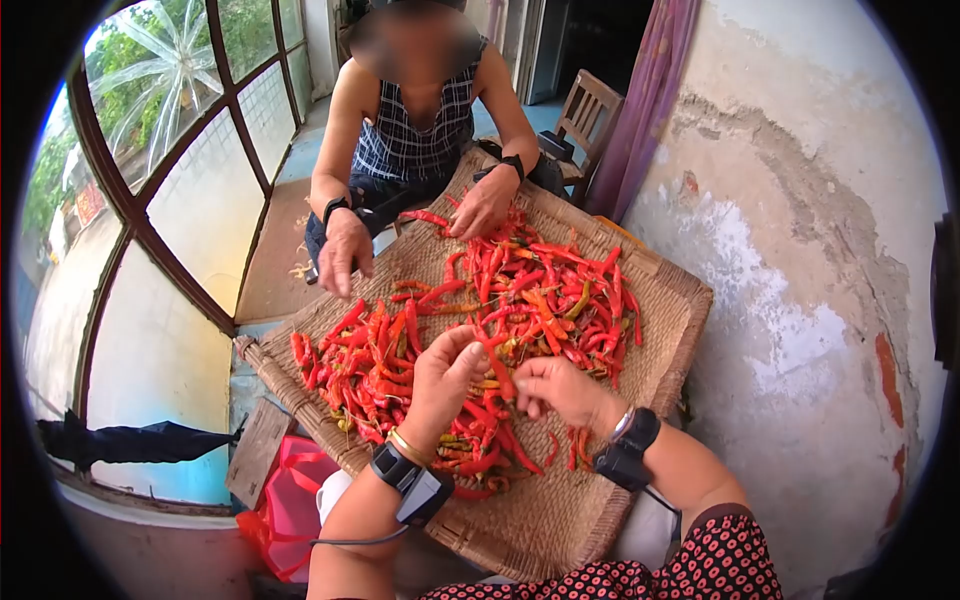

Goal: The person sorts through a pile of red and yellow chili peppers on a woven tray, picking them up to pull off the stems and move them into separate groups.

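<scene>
A red chili pepper (495, 362) slants between my two hands, above the pile. Its upper end is in the fingers of my left hand (445, 385), which is closed on it. My right hand (568, 390) has its fingers pinched together right beside the pepper's lower end; what they hold, if anything, is hidden. Under and around both hands lie many red chili peppers (375, 365), some orange or greenish, heaped on a woven tray (655, 345). A few small ones (578, 448) lie apart near my right wrist.
Across the tray a person (415, 130) sits with one hand (482, 203) on the peppers and the other (345, 248) over the tray's edge. A wooden chair (590, 110) stands behind. A window wall is on the left, a peeling wall (770, 270) on the right, a red bag (295, 500) lower left.
</scene>
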Motion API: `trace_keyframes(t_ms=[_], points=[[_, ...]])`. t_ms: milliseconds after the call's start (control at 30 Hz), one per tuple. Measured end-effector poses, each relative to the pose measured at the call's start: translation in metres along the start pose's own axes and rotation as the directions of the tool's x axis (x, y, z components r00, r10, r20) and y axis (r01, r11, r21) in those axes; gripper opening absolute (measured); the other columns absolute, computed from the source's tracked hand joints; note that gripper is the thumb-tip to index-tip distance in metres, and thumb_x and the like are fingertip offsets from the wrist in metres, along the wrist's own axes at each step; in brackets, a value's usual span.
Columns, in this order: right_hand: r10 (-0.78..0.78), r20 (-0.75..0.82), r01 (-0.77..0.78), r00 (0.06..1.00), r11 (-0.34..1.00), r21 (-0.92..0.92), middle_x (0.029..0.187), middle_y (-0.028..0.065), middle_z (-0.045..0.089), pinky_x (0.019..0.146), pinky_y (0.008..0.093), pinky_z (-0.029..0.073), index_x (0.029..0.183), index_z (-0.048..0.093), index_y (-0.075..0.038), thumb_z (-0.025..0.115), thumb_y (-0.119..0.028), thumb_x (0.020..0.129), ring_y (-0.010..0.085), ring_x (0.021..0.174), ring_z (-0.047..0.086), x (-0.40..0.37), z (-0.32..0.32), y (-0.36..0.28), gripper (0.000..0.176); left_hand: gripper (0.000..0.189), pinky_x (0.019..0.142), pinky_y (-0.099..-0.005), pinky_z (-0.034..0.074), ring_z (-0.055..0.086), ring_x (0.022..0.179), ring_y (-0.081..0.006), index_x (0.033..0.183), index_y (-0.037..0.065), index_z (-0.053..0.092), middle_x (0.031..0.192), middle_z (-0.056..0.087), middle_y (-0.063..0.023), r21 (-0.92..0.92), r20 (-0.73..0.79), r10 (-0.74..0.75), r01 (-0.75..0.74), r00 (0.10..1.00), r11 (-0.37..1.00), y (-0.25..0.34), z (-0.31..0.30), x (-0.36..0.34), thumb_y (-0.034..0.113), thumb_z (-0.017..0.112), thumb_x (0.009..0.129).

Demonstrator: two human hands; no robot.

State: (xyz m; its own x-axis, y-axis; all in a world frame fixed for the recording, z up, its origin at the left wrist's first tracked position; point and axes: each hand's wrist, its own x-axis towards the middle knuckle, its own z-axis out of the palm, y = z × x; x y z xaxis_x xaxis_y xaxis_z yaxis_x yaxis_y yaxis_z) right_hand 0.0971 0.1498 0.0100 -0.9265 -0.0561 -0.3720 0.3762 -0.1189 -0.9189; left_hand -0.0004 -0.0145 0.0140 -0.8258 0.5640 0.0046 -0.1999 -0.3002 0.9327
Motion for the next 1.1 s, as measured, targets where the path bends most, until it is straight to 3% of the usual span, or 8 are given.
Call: trace_keyframes(t_ms=[367, 567, 667, 767, 833, 900, 967, 1100], points=[[0.122, -0.041, -0.121, 0.992, 0.992, 0.031, 0.07, 0.0, 0.059, 0.042, 0.018, 0.043, 0.093, 0.059, -0.005, 0.053, -0.02, 0.089, 0.0057, 0.052, 0.055, 0.024, 0.004, -0.005, 0.017, 0.018, 0.068, -0.0198, 0.045, 0.055, 0.08, -0.0057, 0.105, 0.004, 0.055, 0.093, 0.059, 0.0011, 0.079, 0.029, 0.027, -0.029, 0.999, 0.996, -0.009, -0.009, 0.008, 0.008, 0.053, 0.088], [-0.257, -0.242, 0.332, 0.935, 0.876, 0.349, 0.1, 0.0101, 0.058, 0.059, 0.022, 0.051, 0.128, 0.035, -0.002, 0.051, -0.02, 0.09, 0.0132, 0.077, 0.061, 0.025, -0.018, -0.05, 0.045, 0.021, 0.078, -0.0231, 0.045, 0.054, 0.088, -0.0091, 0.106, -0.002, 0.053, 0.095, 0.056, -0.0019, 0.136, -0.051, 0.082, -0.074, 0.995, 0.988, -0.01, -0.013, 0.017, 0.006, 0.054, 0.087], [-0.164, -0.211, 0.119, 0.964, 0.971, -0.209, 0.09, 0.0074, 0.061, 0.058, 0.0226, 0.05, 0.119, 0.048, 0.0, 0.053, -0.018, 0.088, 0.0122, 0.074, 0.061, 0.019, -0.034, -0.032, 0.036, 0.024, 0.078, -0.0258, 0.046, 0.056, 0.089, -0.0112, 0.106, -0.004, 0.054, 0.095, 0.06, -0.0047, 0.433, 0.146, -0.011, -0.054, 0.989, 0.9, -0.017, -0.016, 0.013, 0.009, 0.057, 0.085], [-0.234, -0.116, 0.102, 0.965, 0.747, -0.657, 0.074, 0.0086, 0.063, 0.059, 0.0299, 0.049, 0.101, 0.06, 0.0, 0.059, -0.016, 0.081, 0.0175, 0.071, 0.063, 0.001, -0.039, -0.001, 0.025, 0.023, 0.078, -0.0275, 0.046, 0.059, 0.086, -0.0144, 0.099, -0.003, 0.059, 0.094, 0.062, -0.0098, 0.775, 0.346, -0.057, -0.252, 0.936, 0.579, -0.01, -0.009, 0.005, 0.01, 0.062, 0.081], [-0.148, 0.041, 0.067, 0.988, 0.174, -0.982, 0.075, 0.0141, 0.063, 0.065, 0.0381, 0.049, 0.089, 0.063, -0.002, 0.064, -0.021, 0.072, 0.0253, 0.072, 0.063, -0.011, -0.039, 0.005, 0.025, 0.022, 0.077, -0.0311, 0.047, 0.06, 0.086, -0.0225, 0.093, 0.0, 0.061, 0.091, 0.06, -0.0145, 0.785, 0.377, -0.079, -0.273, 0.923, 0.557, -0.009, -0.005, 0.001, 0.012, 0.065, 0.075], [-0.047, -0.004, 0.002, 0.999, 0.119, -0.993, 0.078, 0.0158, 0.064, 0.068, 0.0408, 0.049, 0.082, 0.065, -0.003, 0.066, -0.024, 0.069, 0.0312, 0.078, 0.062, -0.024, -0.034, 0.01, 0.025, 0.024, 0.077, -0.0361, 0.047, 0.058, 0.087, -0.0305, 0.092, 0.001, 0.061, 0.089, 0.06, -0.0155, 0.839, 0.506, -0.005, -0.491, 0.862, 0.236, -0.015, -0.01, -0.003, 0.014, 0.065, 0.072], [0.156, -0.095, -0.075, 0.983, -0.133, -0.988, 0.08, 0.0148, 0.065, 0.071, 0.04, 0.049, 0.078, 0.066, -0.005, 0.067, -0.026, 0.068, 0.0291, 0.081, 0.063, -0.029, -0.031, 0.011, 0.023, 0.025, 0.076, -0.0398, 0.047, 0.056, 0.088, -0.0333, 0.09, 0.001, 0.061, 0.088, 0.059, -0.0159, 0.848, 0.497, -0.035, -0.476, 0.867, 0.232, -0.018, -0.012, -0.002, 0.016, 0.065, 0.071], [0.311, -0.197, -0.161, 0.93, -0.14, -0.977, 0.085, 0.0159, 0.065, 0.075, 0.0396, 0.048, 0.08, 0.067, -0.004, 0.063, -0.036, 0.072, 0.0295, 0.086, 0.063, -0.031, -0.033, 0.015, 0.032, 0.025, 0.074, -0.04, 0.047, 0.057, 0.085, -0.0328, 0.09, 0.002, 0.061, 0.086, 0.059, -0.0152, 0.886, 0.46, -0.12, -0.447, 0.88, 0.118, -0.018, -0.012, -0.001, 0.018, 0.065, 0.071]])
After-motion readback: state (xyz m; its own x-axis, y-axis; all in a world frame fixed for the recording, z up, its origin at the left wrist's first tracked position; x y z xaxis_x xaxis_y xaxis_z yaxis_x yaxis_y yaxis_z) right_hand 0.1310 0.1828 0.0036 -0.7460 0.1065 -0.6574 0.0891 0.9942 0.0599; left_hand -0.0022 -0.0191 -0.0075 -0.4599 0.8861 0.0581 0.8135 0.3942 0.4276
